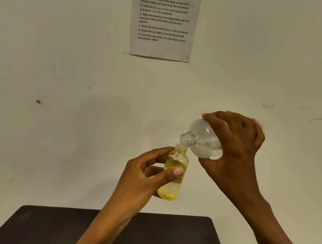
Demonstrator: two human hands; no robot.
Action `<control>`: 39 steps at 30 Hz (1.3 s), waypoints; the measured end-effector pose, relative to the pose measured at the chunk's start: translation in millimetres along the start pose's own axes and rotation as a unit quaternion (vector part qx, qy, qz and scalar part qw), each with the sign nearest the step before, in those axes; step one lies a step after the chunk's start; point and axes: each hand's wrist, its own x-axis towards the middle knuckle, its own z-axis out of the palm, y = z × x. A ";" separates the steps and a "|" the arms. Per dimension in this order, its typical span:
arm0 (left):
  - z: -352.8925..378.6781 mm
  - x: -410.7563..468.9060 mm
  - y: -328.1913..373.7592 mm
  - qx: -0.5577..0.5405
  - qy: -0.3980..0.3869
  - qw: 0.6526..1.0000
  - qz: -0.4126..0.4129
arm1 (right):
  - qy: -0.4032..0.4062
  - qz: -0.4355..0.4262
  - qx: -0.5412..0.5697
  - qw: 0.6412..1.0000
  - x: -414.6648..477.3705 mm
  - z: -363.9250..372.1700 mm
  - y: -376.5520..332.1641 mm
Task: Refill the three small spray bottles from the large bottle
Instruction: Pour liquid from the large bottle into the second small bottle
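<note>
Fingers (pixel 216 118) of your right hand (pixel 234 145) curl round the large bottle (pixel 204 141), tipped with its uncapped neck pointing down and left, in the air beyond the far edge of the dark worktop (pixel 162 235); your left hand (pixel 141 174) pinches the small bottle (pixel 173 176) between thumb and fingers, its open mouth just under that neck. You look to be in the pour itself, though whether liquid is running, or how full the yellow-tinted bottle is, I cannot tell. Next, hold the mouths aligned, right the large bottle before the small one brims, then cap it.
</note>
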 end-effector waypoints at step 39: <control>1.2 0.6 0.8 0.013 -0.004 1.000 0.001 | 0.001 -0.001 -0.005 1.000 -1.0 -0.7 2.3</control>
